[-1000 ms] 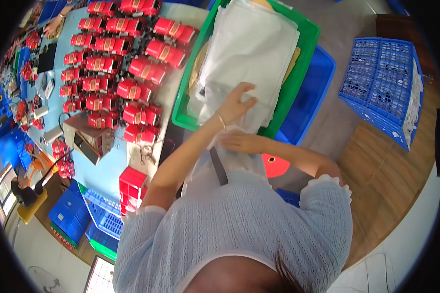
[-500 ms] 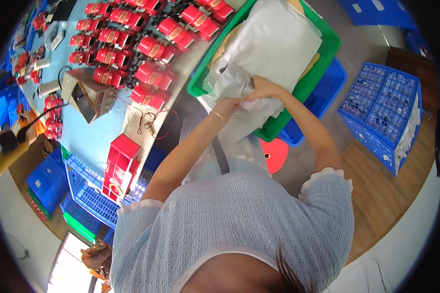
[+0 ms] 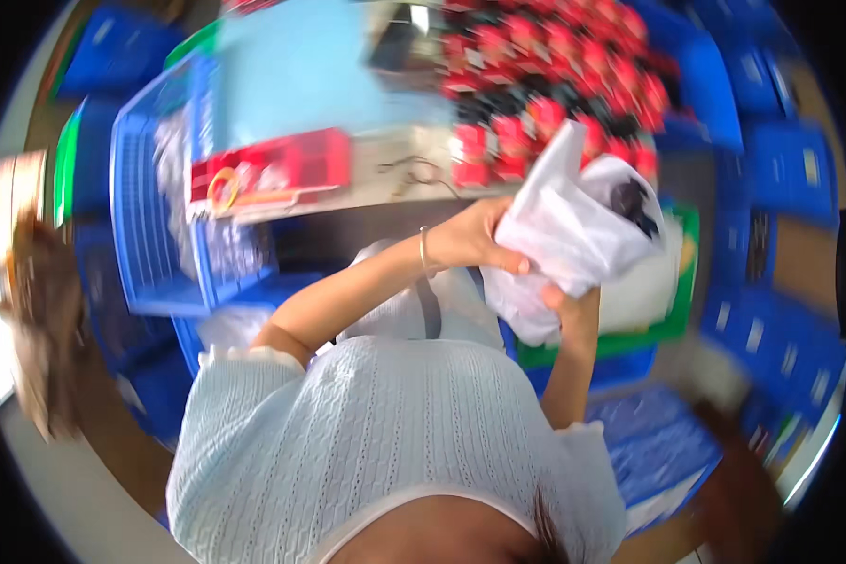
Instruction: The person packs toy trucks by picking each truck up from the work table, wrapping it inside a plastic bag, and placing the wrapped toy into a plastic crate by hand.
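Note:
I hold a crumpled white plastic bag (image 3: 573,235) in both hands, raised in front of the bench edge. My left hand (image 3: 479,237) grips its left side, thumb across the front and fingers partly hidden. Lower down, my right hand (image 3: 571,315) closes on the bag from the right, with its thumb showing and the other fingers behind the plastic. Something black (image 3: 634,205) shows at the bag's right end; blur hides what it is. Below and behind the bag is a green crate (image 3: 688,273) with whitish plastic sheets or bags (image 3: 644,296) in it.
Rows of red toy trucks (image 3: 545,47) with black wheels cover the bench's right part. A red tray (image 3: 315,162) with small parts lies at the bench's front edge. Blue crates stand around, including a tall one (image 3: 127,226) at left and another (image 3: 649,442) at lower right.
My view has swung to the right. Both hands have lifted the white bag out from over the green crate and brought it up near the bench, its black part now showing.

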A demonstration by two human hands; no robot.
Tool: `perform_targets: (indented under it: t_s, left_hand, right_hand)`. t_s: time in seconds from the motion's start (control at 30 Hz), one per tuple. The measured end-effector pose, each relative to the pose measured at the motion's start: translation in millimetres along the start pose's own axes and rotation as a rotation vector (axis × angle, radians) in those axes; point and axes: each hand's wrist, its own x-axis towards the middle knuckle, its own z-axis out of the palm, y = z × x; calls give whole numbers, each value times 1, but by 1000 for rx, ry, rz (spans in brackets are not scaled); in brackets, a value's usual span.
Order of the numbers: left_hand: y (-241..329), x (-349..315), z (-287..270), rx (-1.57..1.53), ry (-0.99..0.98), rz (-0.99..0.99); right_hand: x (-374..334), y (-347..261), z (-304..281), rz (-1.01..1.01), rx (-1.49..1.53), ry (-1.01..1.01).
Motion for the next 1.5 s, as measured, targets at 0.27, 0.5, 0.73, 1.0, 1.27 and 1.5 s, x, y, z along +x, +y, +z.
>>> perform_targets:
  t_s: [0.27, 0.5, 0.73, 1.0, 1.27, 1.5]
  left_hand:
    - [82, -159, -95, 341, 357, 495]
    - [97, -305, -213, 29, 725, 613]
    - [91, -425, -361, -419, 1201, 899]
    - [20, -556, -569, -843, 1859, 1200]
    - [-181, -629, -546, -961, 2454, 684]
    - [-232, -600, -547, -855, 2356, 366]
  right_hand:
    - [93, 2, 161, -295, -178, -640]
    - [122, 12, 387, 46, -81, -780]
    - [157, 75, 685, 204, 68, -827]
    - [154, 274, 936, 348, -112, -1064]
    - [209, 470, 958, -1358, -1516, -1825]
    - [219, 507, 987, -1016, -1365, -2117]
